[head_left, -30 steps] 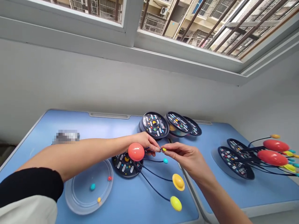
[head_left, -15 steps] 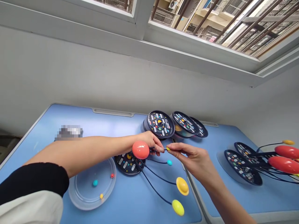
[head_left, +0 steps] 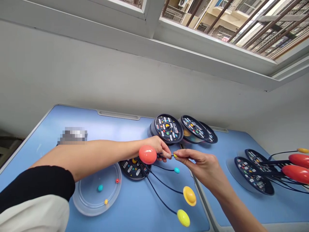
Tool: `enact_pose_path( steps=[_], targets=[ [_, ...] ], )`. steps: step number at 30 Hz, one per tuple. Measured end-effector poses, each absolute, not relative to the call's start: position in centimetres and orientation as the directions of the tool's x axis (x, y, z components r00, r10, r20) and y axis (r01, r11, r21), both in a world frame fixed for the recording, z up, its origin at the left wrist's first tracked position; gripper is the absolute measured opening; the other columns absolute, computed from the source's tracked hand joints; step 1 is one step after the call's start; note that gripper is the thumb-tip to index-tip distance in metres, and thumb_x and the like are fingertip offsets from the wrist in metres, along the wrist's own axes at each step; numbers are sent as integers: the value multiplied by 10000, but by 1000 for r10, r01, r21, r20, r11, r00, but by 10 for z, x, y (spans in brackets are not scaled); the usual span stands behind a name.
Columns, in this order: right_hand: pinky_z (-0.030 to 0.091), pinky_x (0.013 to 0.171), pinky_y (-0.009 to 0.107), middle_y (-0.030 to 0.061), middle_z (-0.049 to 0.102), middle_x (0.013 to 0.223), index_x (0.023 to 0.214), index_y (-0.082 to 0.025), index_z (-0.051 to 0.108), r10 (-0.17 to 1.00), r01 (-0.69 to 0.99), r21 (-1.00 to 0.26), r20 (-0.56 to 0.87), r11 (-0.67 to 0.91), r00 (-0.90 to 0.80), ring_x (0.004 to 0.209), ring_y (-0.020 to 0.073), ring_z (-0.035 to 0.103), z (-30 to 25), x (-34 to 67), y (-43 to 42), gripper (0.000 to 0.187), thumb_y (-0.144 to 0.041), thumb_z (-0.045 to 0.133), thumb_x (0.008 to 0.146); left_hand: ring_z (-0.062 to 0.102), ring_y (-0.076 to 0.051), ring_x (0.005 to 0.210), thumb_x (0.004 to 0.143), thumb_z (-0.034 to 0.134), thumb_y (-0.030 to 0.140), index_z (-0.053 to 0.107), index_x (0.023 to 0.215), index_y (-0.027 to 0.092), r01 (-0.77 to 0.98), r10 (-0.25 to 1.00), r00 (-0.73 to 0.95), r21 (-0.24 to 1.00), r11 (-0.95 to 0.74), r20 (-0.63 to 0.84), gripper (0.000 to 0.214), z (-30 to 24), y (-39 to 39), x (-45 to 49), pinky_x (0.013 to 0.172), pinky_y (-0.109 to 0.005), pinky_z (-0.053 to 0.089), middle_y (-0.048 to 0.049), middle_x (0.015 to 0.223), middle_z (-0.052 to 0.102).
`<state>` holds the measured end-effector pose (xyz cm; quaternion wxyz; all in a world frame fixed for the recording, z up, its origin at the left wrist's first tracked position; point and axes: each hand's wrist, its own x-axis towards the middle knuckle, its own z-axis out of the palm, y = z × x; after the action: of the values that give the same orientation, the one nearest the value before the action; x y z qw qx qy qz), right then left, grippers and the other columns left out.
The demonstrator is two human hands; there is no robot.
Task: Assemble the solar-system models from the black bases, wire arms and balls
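Although the black base (head_left: 131, 170) bears labels (head_left: 138, 172), they're illegible.

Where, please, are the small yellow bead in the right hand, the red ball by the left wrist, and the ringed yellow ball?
Small yellow bead (head_left: 175, 155): head view, its exposed part.
Red ball (head_left: 147, 154): head view, middle of its glossy surface.
Ringed yellow ball (head_left: 190, 195): head view, the dome inside its rim.

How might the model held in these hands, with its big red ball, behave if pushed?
Its thin black rods would probably flex, since they curve. The red ball may feel slippery, looking smooth and glossy. Tipping toward the ringed yellow ball seems possible, as several rods reach out that way.
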<state>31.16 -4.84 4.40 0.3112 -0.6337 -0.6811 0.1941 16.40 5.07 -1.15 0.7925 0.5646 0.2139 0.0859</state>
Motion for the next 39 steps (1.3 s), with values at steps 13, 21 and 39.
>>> enact_pose_path(
  steps=[13,21,39],
  targets=[
    [557,560,277,23,740,682,605,-225,650,960,798,-540,225,268,-170,616,206,696,44,310,-44,181,-307,585,752,471,-55,399,601,650,137,638,576,120,105,387,900,963,250,-198,33,-17,52,164,462,-187,393,53,420,561],
    [545,547,259,22,733,662,602,-217,624,945,809,-499,251,312,-209,592,186,687,46,306,-45,181,-257,556,765,468,-63,431,597,658,149,629,554,132,100,396,895,959,267,-204,55,-14,50,161,486,-193,383,54,422,558],
    [479,515,243,17,682,662,613,-217,590,919,780,-505,324,370,-226,553,144,608,40,304,-44,205,-273,551,806,483,-54,424,621,660,114,670,603,120,4,423,895,950,314,-143,21,-24,51,165,480,-182,381,52,435,582]
  ],
)
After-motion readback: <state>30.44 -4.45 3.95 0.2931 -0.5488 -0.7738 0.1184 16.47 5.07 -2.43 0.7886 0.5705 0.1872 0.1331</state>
